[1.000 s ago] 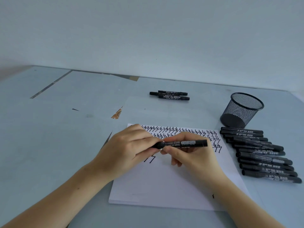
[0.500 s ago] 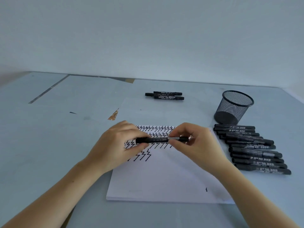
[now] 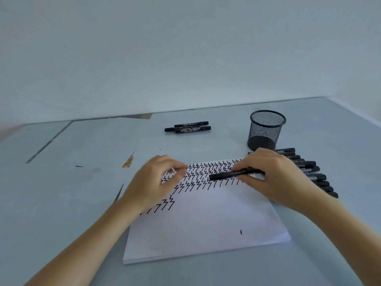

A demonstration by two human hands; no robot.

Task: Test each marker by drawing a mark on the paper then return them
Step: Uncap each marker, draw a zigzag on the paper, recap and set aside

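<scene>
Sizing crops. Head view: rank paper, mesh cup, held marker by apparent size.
1. paper
2. mesh cup
3. held marker in the right hand, part hidden; the cup sits farther back, so that gap is unsure.
</scene>
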